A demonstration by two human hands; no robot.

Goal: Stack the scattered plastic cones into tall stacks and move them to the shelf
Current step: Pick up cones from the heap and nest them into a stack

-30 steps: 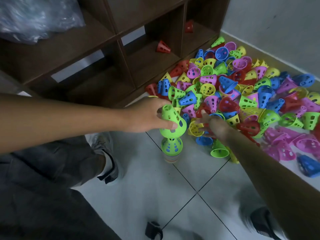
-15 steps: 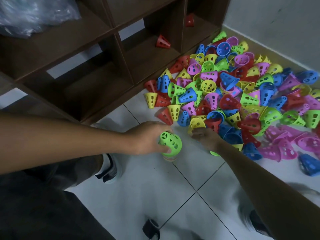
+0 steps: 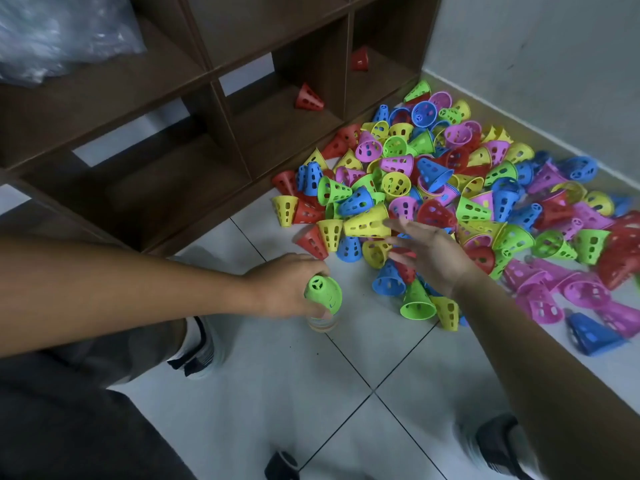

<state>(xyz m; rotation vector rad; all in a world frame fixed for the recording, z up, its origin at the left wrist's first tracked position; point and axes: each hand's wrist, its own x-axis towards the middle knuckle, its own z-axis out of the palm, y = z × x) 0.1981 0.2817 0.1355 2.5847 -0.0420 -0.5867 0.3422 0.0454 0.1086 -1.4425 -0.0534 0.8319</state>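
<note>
My left hand [image 3: 282, 284] grips a green cone stack [image 3: 322, 294] that stands upright on the floor tile, seen from above. My right hand [image 3: 429, 256] hovers with fingers spread over the near edge of the cone pile [image 3: 467, 199], just above a yellow cone [image 3: 367, 223] lying on its side; it holds nothing. The pile is a heap of perforated red, yellow, blue, green and pink cones along the wall. A loose green cone [image 3: 417, 301] lies mouth-up below my right wrist.
The dark brown shelf [image 3: 166, 174] stands behind, with a red cone [image 3: 308, 97] in one compartment and another red cone [image 3: 360, 59] further back. A plastic bag [image 3: 59, 32] lies on its top. My shoes [image 3: 197, 344] and knees are on the white tiled floor [image 3: 284, 393].
My left hand pushed the green cone down onto the stack and the stack now stands lower on the floor. My right hand let go at the pile's edge and opened, fingers spread.
</note>
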